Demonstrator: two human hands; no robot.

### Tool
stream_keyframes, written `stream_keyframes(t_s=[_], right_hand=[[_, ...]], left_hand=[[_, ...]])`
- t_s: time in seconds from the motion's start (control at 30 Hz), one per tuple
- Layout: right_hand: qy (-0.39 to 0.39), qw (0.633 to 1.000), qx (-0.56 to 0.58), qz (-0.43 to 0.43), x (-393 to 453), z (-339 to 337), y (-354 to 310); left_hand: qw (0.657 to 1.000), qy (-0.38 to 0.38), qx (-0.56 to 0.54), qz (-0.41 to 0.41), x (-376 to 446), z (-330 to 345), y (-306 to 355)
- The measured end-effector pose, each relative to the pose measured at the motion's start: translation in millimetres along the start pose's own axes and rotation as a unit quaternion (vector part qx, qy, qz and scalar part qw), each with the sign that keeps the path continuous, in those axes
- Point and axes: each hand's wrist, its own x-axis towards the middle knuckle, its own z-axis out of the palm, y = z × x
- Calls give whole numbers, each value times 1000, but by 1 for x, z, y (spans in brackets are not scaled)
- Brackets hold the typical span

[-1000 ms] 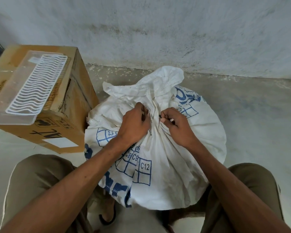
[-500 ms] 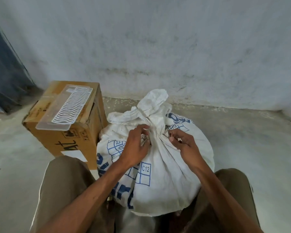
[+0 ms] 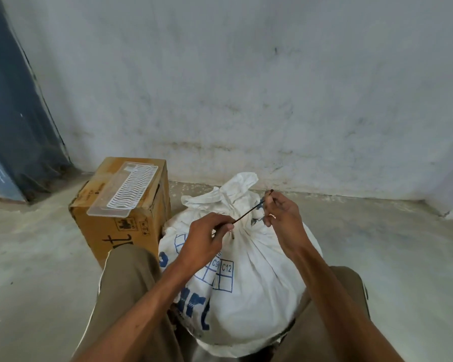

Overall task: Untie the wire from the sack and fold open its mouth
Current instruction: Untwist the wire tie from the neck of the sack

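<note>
Wire (image 3: 249,212): I see a thin dark strand stretched taut in the air above the neck of the sack (image 3: 249,278), running from lower left up to upper right, one end pinched in each hand. Left hand (image 3: 204,240) sits low and close over the gathered neck, thumb and forefinger nipped on the near end, other fingers curled under. Right hand (image 3: 283,218) is raised higher and further back, fingertips clamped on the far end, whose tip pokes out just past them. Both forearms reach in from the bottom of the view over my operator's knees, with the sack standing on the floor (image 3: 377,252) between them. Its mouth is bunched and puckered; I cannot tell whether any wire is wound round it. Compared with half a second ago, the hands have parted and lifted off the cloth, and the wire now shows as a straight line between them. A cardboard box (image 3: 120,231) stands just left of the sack, a clear plastic tray (image 3: 127,190) lying on top.
</note>
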Motion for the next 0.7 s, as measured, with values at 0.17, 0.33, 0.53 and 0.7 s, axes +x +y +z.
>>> stream_keyframes(t_s=[0.17,0.33,0.53,0.7], right_hand=[[-7,998,43,50,44,41,13],[2,994,7,108,104,112,23],[-37,984,-94,148,168,208,43],[-75,964,-233,101,205,273,75]], left_hand=[[998,6,50,-26,12,-39,-15],[988,44,115,-92,37,-91,-43],[968,26,198,-150,65,-147,-88],[944,47,246,-213,74,-182,-134]])
